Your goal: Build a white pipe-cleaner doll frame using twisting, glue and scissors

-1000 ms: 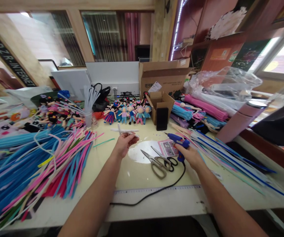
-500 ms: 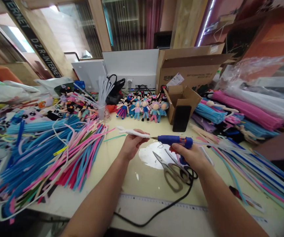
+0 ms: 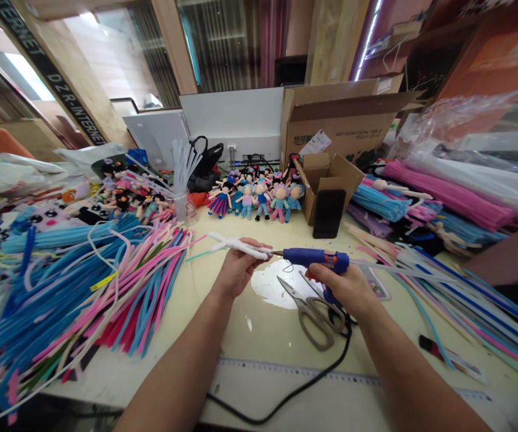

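Note:
My left hand (image 3: pixel 236 273) holds a white twisted pipe-cleaner figure (image 3: pixel 236 245), lying level above the table. My right hand (image 3: pixel 346 287) grips a blue glue gun (image 3: pixel 316 258) by its handle, its nozzle pointing left and touching the right end of the white figure. The gun's black cord (image 3: pixel 295 384) runs down across the table towards the near edge. Two pairs of scissors (image 3: pixel 313 315) lie on the table just under my right hand.
A big heap of blue, pink and white pipe cleaners (image 3: pixel 74 288) fills the left. Small finished dolls (image 3: pixel 259 201) stand in a row at the back. A small open carton with a black phone (image 3: pixel 328 213), a large cardboard box (image 3: pixel 335 129), and more pipe cleaners (image 3: pixel 443 282) sit right.
My right hand lifted the glue gun off the table and brought its nozzle left to the white figure. My left hand turned the figure level. The view shifted lower and closer.

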Tool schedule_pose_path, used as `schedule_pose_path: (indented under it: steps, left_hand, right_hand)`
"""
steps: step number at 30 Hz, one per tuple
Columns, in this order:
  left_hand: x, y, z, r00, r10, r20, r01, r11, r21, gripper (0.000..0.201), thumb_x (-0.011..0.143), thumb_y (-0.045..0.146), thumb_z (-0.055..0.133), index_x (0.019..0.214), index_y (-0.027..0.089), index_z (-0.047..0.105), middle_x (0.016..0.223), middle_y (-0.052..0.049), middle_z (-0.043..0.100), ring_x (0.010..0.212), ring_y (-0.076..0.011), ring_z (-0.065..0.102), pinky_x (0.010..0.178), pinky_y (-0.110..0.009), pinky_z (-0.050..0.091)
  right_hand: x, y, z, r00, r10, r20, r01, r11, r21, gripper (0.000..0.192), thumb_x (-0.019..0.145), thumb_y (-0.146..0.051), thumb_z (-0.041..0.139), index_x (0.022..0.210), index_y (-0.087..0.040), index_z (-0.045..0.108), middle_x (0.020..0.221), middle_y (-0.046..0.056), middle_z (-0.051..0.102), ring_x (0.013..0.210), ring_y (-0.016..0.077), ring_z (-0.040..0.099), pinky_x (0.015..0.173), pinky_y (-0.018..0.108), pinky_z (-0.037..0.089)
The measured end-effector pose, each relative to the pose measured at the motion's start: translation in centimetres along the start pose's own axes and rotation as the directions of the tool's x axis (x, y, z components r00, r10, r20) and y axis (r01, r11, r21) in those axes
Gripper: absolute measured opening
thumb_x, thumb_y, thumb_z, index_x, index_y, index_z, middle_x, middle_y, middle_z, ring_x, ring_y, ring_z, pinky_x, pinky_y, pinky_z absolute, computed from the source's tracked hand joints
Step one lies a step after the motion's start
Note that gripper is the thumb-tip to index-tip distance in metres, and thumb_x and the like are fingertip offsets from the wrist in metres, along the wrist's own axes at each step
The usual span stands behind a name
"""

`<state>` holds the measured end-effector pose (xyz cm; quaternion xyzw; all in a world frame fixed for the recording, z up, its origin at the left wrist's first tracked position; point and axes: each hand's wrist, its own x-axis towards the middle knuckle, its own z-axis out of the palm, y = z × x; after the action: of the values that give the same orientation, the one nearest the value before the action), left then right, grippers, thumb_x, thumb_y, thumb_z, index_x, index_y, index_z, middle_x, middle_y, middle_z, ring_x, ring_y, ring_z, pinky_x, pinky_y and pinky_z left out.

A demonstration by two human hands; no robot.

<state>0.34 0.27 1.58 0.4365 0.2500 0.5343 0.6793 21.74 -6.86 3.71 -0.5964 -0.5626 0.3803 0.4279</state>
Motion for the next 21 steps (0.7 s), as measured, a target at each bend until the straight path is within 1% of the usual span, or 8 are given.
schedule_pose_path:
  steps: [3,6,10,16,21]
  left_hand:
    - [0.02,-0.01,0.03,1.0,-0.001,-0.005,0.001,1.0,0.001,0.021,0.065,0.021,0.076,0.078,0.017,0.06,0.082,-0.003,0.071,0.076,-0.0146,0.066,0.075,-0.028,0.052]
    - [0.03,-0.06,0.03,1.0,-0.005,-0.007,0.005,1.0,0.004,0.021,0.065,0.021,0.076,0.077,0.017,0.06,0.082,-0.003,0.071,0.076,-0.0145,0.066,0.075,-0.028,0.052]
    - [0.01,-0.09,0.02,1.0,-0.002,-0.016,0.002,1.0,0.006,0.021,0.064,0.021,0.076,0.077,0.017,0.06,0.081,-0.003,0.071,0.076,-0.0143,0.067,0.074,-0.027,0.053]
    - [-0.04,-0.01,0.02,1.0,0.002,-0.007,-0.003,1.0,-0.002,0.019,0.064,0.018,0.075,0.077,0.017,0.06,0.081,-0.003,0.071,0.075,-0.0136,0.066,0.073,-0.026,0.053]
    - [0.0,-0.01,0.04,1.0,-0.005,-0.025,0.005,1.0,-0.002,0.021,0.062,0.019,0.076,0.076,0.017,0.06,0.08,-0.003,0.071,0.074,-0.0138,0.066,0.073,-0.026,0.053]
  right_hand:
    - [-0.07,0.02,0.04,1.0,0.029,-0.004,-0.029,1.0,-0.008,0.033,0.072,-0.05,0.059,0.071,-0.018,0.069,0.064,0.002,0.064,0.058,0.015,0.055,0.053,0.026,0.041]
    - [-0.16,-0.33,0.13,0.999,0.045,-0.005,-0.045,0.999,-0.002,0.033,0.072,-0.05,0.059,0.07,-0.018,0.069,0.065,0.002,0.064,0.059,0.0151,0.055,0.053,0.025,0.04]
    - [-0.25,-0.81,0.22,0.999,0.037,-0.001,-0.037,0.999,0.015,0.03,0.072,-0.048,0.059,0.068,-0.019,0.068,0.067,0.002,0.066,0.063,0.0164,0.058,0.055,0.026,0.041]
    - [-0.25,-0.76,0.22,1.0,0.022,-0.002,-0.022,1.0,-0.007,0.028,0.073,-0.046,0.059,0.067,-0.02,0.068,0.068,0.002,0.067,0.062,0.0167,0.058,0.053,0.026,0.041]
    - [-0.24,-0.83,0.31,1.0,0.008,0.001,-0.008,1.0,-0.005,0.026,0.073,-0.044,0.059,0.068,-0.02,0.067,0.068,0.001,0.067,0.062,0.0163,0.059,0.054,0.026,0.042]
